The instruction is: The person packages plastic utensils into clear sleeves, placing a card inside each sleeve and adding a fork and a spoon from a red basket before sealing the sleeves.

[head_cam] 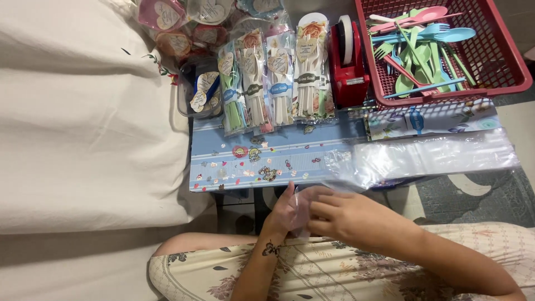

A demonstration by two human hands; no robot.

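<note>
Both hands meet just off the near edge of the small blue patterned table (278, 153), above the lap. Left hand (281, 212) turned palm-in, fingers closed round a thin clear plastic sleeve (305, 207); right hand (343, 217) laid over it, fingertips pinching the film's upper part, as if to part or steady the flimsy sheet. Held close to the body, probably because so limp a film needs two-handed support and the table offers little bare surface.

Along the far edge of the table, a row of finished cutlery packs in clear wrappers with floral cards (278, 78), standing side by side, upright and leaning back. At the far left corner, a small clear box of heart-shaped paper tags (202, 89). Just right of the row, a red tape dispenser (348, 61), touching the last pack. Beyond the right corner, a red plastic mesh basket (501, 56) of loose pastel forks and spoons (418, 50). Over the right edge, a stack of clear flat bags (434, 156) overhanging, beside printed floral cards (429, 120).

Open room: only the middle strip of the table, between packs and near edge. Left side hemmed by white bedding (83, 122) pressed against the table edge.
</note>
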